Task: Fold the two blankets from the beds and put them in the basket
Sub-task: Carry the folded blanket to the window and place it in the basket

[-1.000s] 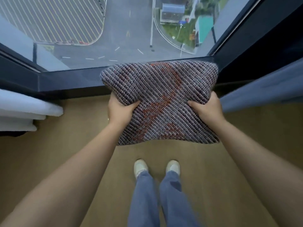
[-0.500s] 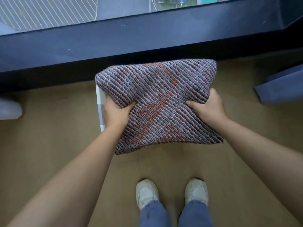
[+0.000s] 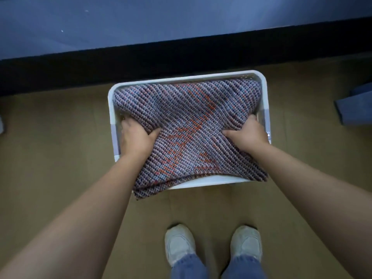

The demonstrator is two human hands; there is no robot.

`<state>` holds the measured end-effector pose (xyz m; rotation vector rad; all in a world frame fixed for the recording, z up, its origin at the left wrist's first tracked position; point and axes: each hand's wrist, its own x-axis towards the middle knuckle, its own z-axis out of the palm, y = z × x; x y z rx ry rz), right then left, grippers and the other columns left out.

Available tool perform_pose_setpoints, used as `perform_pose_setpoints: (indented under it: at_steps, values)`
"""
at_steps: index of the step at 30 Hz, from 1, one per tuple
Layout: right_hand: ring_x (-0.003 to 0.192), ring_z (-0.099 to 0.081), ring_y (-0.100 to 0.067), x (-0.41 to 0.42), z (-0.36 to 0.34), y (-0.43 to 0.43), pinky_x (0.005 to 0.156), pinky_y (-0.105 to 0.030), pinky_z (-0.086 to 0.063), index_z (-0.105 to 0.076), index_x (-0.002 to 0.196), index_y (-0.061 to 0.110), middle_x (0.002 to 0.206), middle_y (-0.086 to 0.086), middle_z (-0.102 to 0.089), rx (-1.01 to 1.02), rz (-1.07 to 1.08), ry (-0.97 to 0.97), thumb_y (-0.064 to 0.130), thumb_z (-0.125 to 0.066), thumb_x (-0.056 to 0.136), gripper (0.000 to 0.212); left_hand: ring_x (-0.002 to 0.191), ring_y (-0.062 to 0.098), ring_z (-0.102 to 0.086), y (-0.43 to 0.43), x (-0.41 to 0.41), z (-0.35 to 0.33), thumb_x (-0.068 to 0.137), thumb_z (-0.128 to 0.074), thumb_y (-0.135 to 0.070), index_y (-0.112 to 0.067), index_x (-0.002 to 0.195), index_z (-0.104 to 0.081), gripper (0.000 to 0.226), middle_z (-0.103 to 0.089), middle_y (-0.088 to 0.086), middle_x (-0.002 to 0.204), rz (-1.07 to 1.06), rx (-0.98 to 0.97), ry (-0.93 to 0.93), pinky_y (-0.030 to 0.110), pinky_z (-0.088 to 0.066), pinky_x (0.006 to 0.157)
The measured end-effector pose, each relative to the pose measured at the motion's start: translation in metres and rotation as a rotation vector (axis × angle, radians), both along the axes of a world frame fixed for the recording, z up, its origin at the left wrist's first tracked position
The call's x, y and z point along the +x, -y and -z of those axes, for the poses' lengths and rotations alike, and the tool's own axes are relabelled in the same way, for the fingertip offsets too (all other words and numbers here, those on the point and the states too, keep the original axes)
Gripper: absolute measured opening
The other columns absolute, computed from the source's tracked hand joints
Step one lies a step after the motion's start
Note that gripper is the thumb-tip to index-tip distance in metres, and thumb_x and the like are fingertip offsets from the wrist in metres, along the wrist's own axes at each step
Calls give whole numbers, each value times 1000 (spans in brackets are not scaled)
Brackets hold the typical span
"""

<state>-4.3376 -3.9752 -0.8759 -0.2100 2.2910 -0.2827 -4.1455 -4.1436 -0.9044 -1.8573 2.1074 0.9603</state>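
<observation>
Folded blanket [image 3: 191,125] mid-frame, mostly in white basket [image 3: 187,78], long axis L-R, matching basket's. Overhanging front rim at near edge + lower-left corner. L hand [image 3: 135,137], R hand [image 3: 246,135] each clamped on a side fold, equally near.

The tan floor [image 3: 50,158] is carrying the white basket [image 3: 181,79] by the dark wall base, with two pale shoes [image 3: 180,242] standing near it.

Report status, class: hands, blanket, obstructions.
Left hand and right hand grip blanket. Mostly in basket, near edge over rim. Nothing in the way.
</observation>
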Motion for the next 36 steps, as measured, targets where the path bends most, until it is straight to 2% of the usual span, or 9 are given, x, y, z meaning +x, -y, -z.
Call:
perform_pose_setpoints:
  at_steps: [4, 8, 10, 12, 16, 23, 29, 33, 36]
  values:
    - [128, -39, -35, 0, -11, -1, 103, -40, -37, -16, 141, 0, 144, -17, -33, 94, -107, -27, 37, -78, 70, 101, 143, 31, 1, -27, 9, -31, 68, -63, -63, -1, 144, 13, 124, 5, 19, 154, 282, -179, 75, 39, -2, 114]
    - [143, 4, -34, 11, -23, -3, 115, -45, -3, 15, 146, 21, 155, -17, 4, -87, -643, -461, 54, -78, 59, 132, 140, 31, 12, -61, 49, -51, 51, -58, -80, -21, 145, 7, 129, 14, 18, 150, 827, -221, 108, 50, -2, 112]
    - [137, 31, -30, 14, -15, -5, 109, -47, 15, 36, 135, 33, 150, -13, 32, -28, -932, -382, 69, -73, 51, 143, 135, 32, 24, -55, 62, -44, 47, -50, -88, -29, 144, 13, 129, 28, 18, 144, 931, -100, 220, 48, 6, 112]
    - [128, 42, -31, 11, 0, -10, 104, -50, 22, 47, 124, 35, 138, -11, 49, 128, -1079, -246, 78, -68, 46, 146, 128, 28, 38, -42, 64, -33, 37, -27, -98, -34, 132, 38, 131, 46, 15, 134, 893, -8, 314, 42, 19, 108]
    - [135, 32, -36, 2, 29, -12, 105, -49, 19, 50, 121, 31, 145, -15, 40, 286, -1120, -180, 82, -66, 43, 148, 129, 32, 40, -35, 63, -10, 32, -5, -100, -31, 120, 53, 126, 56, 17, 124, 919, 19, 395, 42, 25, 105]
    - [137, 29, -37, 1, 65, -10, 109, -52, 13, 57, 114, 29, 146, -15, 38, 298, -1082, -209, 87, -61, 35, 153, 132, 44, 31, -39, 38, 36, 56, -29, -94, -15, 100, 64, 130, 43, 28, 137, 903, 20, 663, 54, 17, 107]
    - [138, 27, -37, 4, 44, -1, 112, -54, 8, 43, 130, 29, 148, -16, 35, 320, -1089, -127, 80, -67, 45, 148, 137, 44, 22, -37, 21, 1, 58, -39, -91, -19, 127, 45, 130, 30, 29, 145, 957, 104, 783, 58, 9, 109]
    - [143, 11, -29, 7, 1, -15, 115, -45, 2, 11, 146, 32, 156, -10, 14, 22, -1007, -201, 65, -73, 58, 126, 142, 31, -5, -27, 13, -54, 50, -51, -87, -25, 146, 2, 126, -1, 18, 154, 968, -219, 395, 63, -3, 107]
    - [141, 17, -25, 6, -19, -7, 110, -46, 10, 25, 140, 39, 154, -3, 21, -70, -949, -279, 70, -73, 49, 137, 140, 29, 16, -4, 3, -62, 49, -54, -86, -27, 142, 24, 135, 19, 13, 152, 1113, -269, 231, 57, 13, 107]
